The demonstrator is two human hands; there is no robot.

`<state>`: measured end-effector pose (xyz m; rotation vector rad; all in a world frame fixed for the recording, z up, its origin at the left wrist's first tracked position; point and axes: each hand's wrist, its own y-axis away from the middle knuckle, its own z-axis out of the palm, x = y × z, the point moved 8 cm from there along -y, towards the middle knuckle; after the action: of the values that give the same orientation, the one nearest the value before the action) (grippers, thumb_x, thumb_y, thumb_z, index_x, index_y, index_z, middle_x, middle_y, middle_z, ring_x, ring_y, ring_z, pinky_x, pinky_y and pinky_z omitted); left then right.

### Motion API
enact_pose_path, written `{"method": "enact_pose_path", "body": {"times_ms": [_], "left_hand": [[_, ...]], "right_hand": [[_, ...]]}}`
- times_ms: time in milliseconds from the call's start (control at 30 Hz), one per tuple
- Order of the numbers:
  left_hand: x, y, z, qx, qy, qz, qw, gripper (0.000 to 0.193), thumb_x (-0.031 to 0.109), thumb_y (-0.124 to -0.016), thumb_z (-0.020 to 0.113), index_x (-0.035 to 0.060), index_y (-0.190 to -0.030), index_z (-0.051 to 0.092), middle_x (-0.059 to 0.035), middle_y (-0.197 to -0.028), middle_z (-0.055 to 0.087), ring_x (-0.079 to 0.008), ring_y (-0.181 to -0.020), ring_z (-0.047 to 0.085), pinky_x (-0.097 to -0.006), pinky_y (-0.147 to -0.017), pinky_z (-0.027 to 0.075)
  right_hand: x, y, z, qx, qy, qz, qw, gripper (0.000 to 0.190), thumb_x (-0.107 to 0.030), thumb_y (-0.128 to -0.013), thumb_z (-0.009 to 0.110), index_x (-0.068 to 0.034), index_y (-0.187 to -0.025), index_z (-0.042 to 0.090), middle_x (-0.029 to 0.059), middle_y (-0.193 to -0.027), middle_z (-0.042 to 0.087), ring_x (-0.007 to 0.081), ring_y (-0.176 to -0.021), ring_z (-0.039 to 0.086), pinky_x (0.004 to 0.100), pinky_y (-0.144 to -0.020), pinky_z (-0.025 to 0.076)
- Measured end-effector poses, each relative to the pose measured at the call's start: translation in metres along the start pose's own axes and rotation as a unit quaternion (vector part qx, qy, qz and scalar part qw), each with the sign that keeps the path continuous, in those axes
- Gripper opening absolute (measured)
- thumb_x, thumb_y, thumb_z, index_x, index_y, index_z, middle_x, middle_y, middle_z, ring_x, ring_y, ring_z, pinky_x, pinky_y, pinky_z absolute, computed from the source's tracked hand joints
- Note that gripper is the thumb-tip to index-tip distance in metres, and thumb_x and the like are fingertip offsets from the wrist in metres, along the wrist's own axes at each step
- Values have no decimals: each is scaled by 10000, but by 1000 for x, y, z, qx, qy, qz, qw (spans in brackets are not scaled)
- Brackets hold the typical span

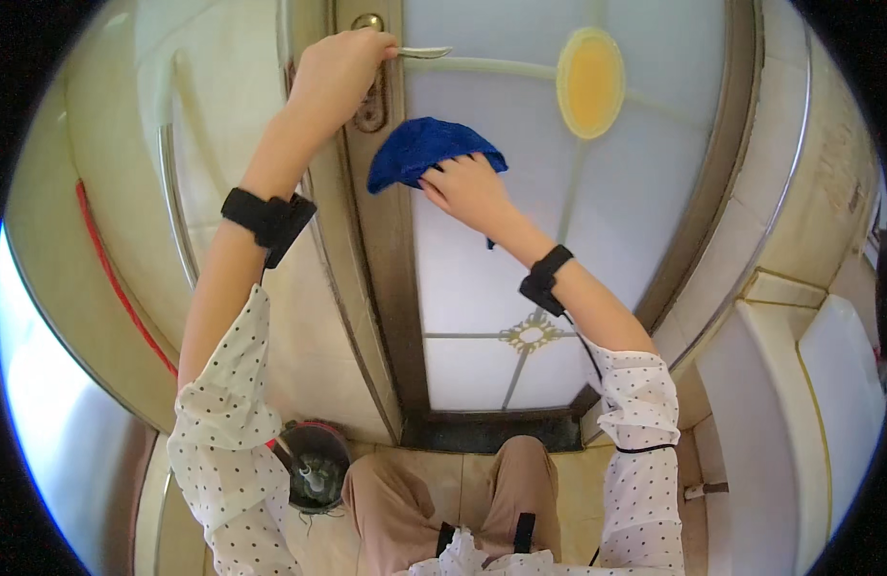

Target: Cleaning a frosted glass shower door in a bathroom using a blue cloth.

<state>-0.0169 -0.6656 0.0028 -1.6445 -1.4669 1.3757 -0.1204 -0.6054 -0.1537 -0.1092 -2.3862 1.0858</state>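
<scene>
My left hand point(340, 75) is closed around the metal lever handle point(425, 52) of a door, at the upper middle of the view. The handle's free end shows to the right of my fingers. Behind this hand, the oval lock plate point(373, 108) is partly hidden. Lower and to the right, my right hand point(466, 189) holds a blue cloth point(434, 144) against or close before the door's frosted glass panel point(479, 281); contact cannot be told. Its fingers lie over the cloth's lower edge. Both wrists wear black straps with small devices.
A black bucket point(315, 461) with a mop or brush-like thing stands on the tiled floor at lower left. A metal rail point(171, 194) and a red cord point(115, 270) are along the left wall. A white basin-like fixture point(839, 389) stands at right.
</scene>
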Motion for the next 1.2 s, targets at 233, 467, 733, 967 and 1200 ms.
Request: {"method": "enact_pose_path", "body": {"times_ms": [233,467,733,967,1200], "left_hand": [[6,-1,-9,5,7,-3,1000,182,188,-829,557,42,-799,661,-183,-736,620,-336,-729,617,-421,-638,477],[20,-20,-16,28,-14,-2,1000,184,188,-826,559,43,-763,653,-167,-710,616,-333,-721,613,-423,-646,477],[12,-15,-25,20,16,-16,1000,174,171,-823,552,44,-798,669,-168,-754,629,-333,-731,612,-412,-666,477],[22,-23,-35,51,30,-23,998,159,142,-814,548,37,-813,667,-170,-771,631,-327,-775,610,-397,-686,473],[17,-19,-27,33,19,-49,998,142,89,-797,534,28,-819,660,-173,-757,628,-335,-759,610,-406,-677,472]], "right_hand": [[9,-15,-13,114,37,51,992,265,-308,-827,542,-102,-699,646,73,-724,602,248,-714,576,383,-662,399],[-53,13,38,12,3,-4,1000,217,-278,-800,547,-123,-663,612,56,-674,575,228,-683,568,376,-643,396],[-37,-19,23,-4,1,40,999,111,-224,-763,567,-119,-737,597,47,-723,576,235,-737,578,375,-666,413],[-77,28,69,-70,-92,29,993,131,-206,-772,543,-85,-801,585,91,-830,585,262,-788,580,408,-699,427],[-104,105,113,-200,-132,-12,971,168,-100,-733,518,-97,-888,585,78,-753,583,260,-754,586,402,-682,426]]}}
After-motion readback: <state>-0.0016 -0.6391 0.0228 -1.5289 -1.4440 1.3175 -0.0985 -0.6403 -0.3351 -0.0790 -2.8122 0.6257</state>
